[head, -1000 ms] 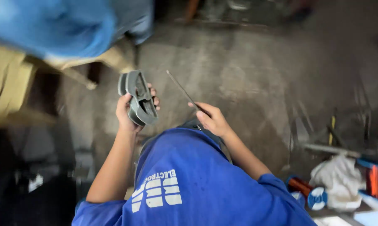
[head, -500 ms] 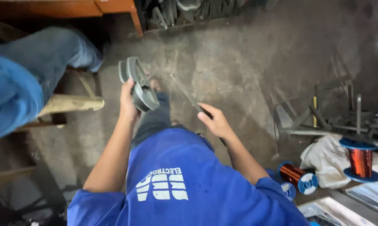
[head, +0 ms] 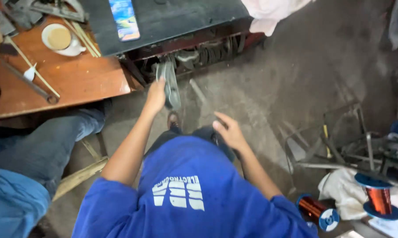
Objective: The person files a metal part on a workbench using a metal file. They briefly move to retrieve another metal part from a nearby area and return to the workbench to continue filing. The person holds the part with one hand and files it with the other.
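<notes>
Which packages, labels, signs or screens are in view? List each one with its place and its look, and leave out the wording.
Flat packet: lies on the dark board at the top, a rectangle printed in blue, yellow and orange.
Spool label: on the end of a copper wire spool on the floor at lower right, a round blue and white disc.
Shirt print: on the person's blue shirt, white block shapes.
No screens or signs show.

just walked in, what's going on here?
A person in a blue shirt holds a grey coil-like part up in the left hand, near the edge of a wooden bench. The right hand hovers open, holding nothing visible. Copper wire spools stand on the floor at right.
</notes>
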